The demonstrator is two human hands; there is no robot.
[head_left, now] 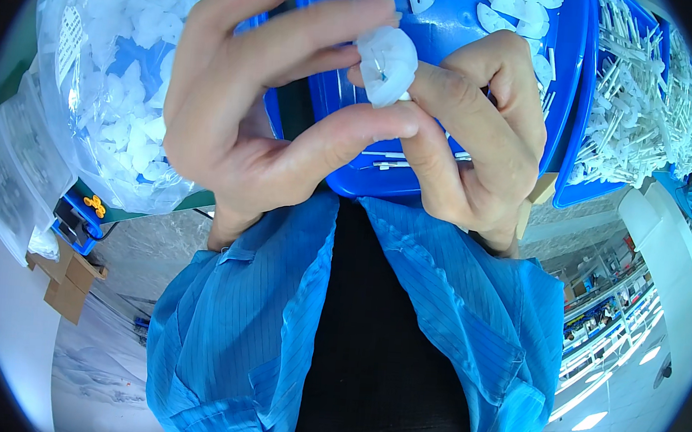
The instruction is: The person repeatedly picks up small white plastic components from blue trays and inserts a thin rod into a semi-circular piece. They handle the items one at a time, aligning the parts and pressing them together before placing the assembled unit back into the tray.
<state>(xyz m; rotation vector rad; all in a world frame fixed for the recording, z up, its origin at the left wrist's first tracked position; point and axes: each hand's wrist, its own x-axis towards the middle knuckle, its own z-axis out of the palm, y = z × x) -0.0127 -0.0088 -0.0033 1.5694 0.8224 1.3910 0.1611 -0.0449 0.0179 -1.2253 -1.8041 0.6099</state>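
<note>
Both hands meet close under the camera over a blue tray. My left hand and my right hand pinch the same small white plastic part, a rounded translucent piece, between fingertips and thumbs. A thin white stick pokes up from behind the left fingers near the top edge. The blue tray beneath holds more white plastic pieces and a few thin rods. Both sleeves are blue striped cloth.
A clear plastic bag full of white plastic pieces lies at the left. A second blue tray at the right is piled with white sticks. Smaller clear bags and cardboard sit at the lower left.
</note>
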